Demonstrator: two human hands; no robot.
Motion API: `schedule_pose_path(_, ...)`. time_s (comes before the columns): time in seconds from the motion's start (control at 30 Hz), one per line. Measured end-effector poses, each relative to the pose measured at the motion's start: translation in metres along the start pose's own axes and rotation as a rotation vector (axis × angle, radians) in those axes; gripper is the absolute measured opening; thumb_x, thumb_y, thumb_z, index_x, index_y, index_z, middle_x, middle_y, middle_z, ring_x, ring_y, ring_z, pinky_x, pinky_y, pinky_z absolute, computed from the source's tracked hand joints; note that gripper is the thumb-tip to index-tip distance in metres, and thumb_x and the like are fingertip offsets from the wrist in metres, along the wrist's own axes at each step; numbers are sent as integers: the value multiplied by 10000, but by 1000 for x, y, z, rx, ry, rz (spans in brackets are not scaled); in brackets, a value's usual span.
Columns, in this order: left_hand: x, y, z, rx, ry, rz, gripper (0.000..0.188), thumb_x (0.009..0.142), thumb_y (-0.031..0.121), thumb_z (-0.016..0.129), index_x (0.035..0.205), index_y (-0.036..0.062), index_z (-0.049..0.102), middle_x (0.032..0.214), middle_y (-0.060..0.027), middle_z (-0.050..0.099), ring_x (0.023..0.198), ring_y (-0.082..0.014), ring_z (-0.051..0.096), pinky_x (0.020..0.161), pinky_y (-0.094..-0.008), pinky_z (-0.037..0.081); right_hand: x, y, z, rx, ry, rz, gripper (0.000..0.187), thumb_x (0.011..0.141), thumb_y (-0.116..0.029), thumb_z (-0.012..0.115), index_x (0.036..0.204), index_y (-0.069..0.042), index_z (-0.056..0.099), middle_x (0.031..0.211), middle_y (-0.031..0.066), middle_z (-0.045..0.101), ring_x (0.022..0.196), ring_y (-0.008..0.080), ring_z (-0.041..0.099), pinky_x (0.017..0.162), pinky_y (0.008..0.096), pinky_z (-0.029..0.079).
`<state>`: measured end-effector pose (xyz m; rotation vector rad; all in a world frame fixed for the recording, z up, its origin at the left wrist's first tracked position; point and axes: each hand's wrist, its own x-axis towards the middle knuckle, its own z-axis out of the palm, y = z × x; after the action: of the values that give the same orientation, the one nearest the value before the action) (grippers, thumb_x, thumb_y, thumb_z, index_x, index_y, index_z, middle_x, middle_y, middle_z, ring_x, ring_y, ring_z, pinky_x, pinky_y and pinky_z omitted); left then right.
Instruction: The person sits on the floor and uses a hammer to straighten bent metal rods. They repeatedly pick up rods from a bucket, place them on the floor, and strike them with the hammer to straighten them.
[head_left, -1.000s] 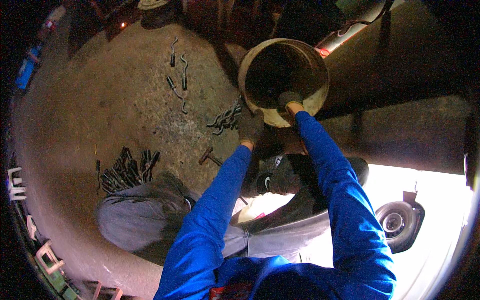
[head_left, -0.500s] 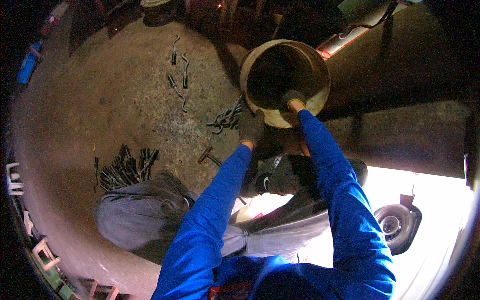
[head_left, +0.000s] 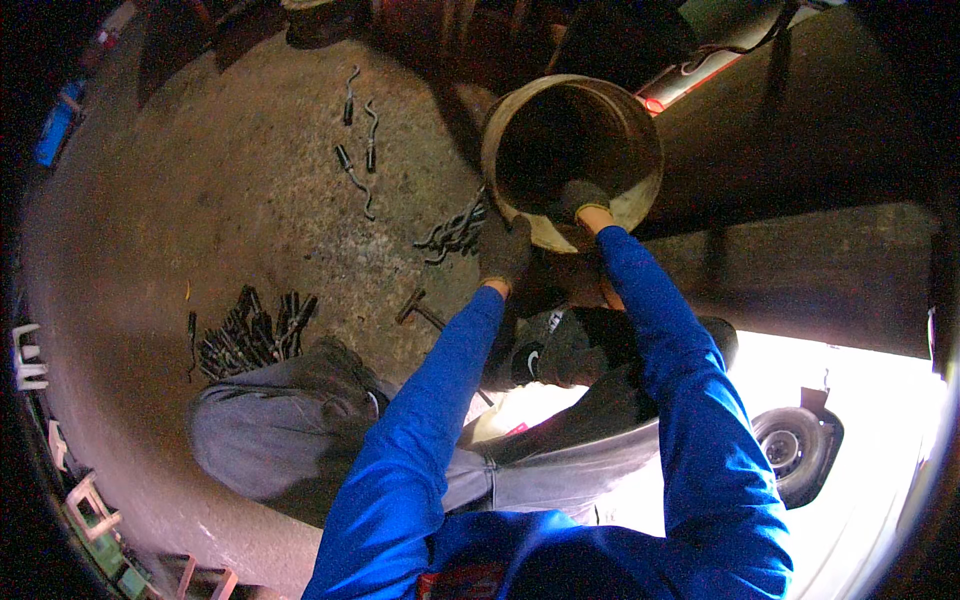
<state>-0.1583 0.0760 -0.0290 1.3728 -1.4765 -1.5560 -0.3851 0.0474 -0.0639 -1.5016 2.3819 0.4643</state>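
Observation:
A wide round bucket (head_left: 632, 205) with a pale, worn rim lies tipped with its mouth facing me; its inside is mostly dark. Against the near left of its rim is my left hand (head_left: 504, 250) in a dark glove, the thumb up at the edge and the fingers closed around the side. My right hand (head_left: 582, 198), gloved too, reaches into the mouth over the near rim; its fingers disappear in the shadow, and anything they hold is hidden. Beside my left hand lies a bundle of wavy metal rods (head_left: 455, 235).
Three bent rods with black ends, one of them here (head_left: 371, 135), lie apart on the stained floor (head_left: 270, 215). A larger pile of black-ended rods (head_left: 255, 330) sits by my left knee. A hammer (head_left: 425, 310) rests near my left forearm. Far right stands a wheel (head_left: 790, 450).
The bucket has shifted very slightly up and to the right. My right hand has moved a little up and left within its mouth. My left hand stays at the rim.

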Motion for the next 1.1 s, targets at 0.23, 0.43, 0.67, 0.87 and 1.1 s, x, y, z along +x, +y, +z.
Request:
schedule_pose_path(0.23,1,-8,12,-2,47,22,698,886,244,522,1476,4,235,1399,-289,437,1279,-457,429,1067,-452,359,-8,-2,27,-13,175,-11,400,822,-364,555,1063,-90,718,1166,210,644,1056,403,626,900,486,497)
schedule_pose_path(0.43,-1,-5,1,-42,18,-14,670,893,234,520,1462,-7,263,1397,-288,440,1278,-455,434,1065,-450,359,-22,-17,10,167,183,112,361,824,-306,543,1009,-62,733,1106,213,668,1013,408,642,878,475,506)
schedule_pose_path(0.67,-12,25,0,-76,-35,-161,686,867,215,526,1471,30,260,1393,-296,439,1270,-459,439,1048,-461,375,1,25,20,113,242,26,319,825,-258,540,981,-60,737,1080,212,675,984,408,649,853,486,515)
schedule_pose_path(0.87,3,-2,3,-65,46,26,745,848,208,519,1502,59,193,1394,-297,436,1271,-464,436,1046,-467,377,-32,-18,-27,-80,212,-139,301,865,-242,524,997,-56,720,1049,192,661,944,367,633,813,445,511)
schedule_pose_path(1.1,-4,6,3,-63,58,29,737,857,195,518,1496,31,190,1413,-305,408,1299,-451,410,1062,-450,361,-48,-14,-35,88,106,-223,286,898,-243,519,1029,-53,689,961,132,638,842,286,603,729,379,495)
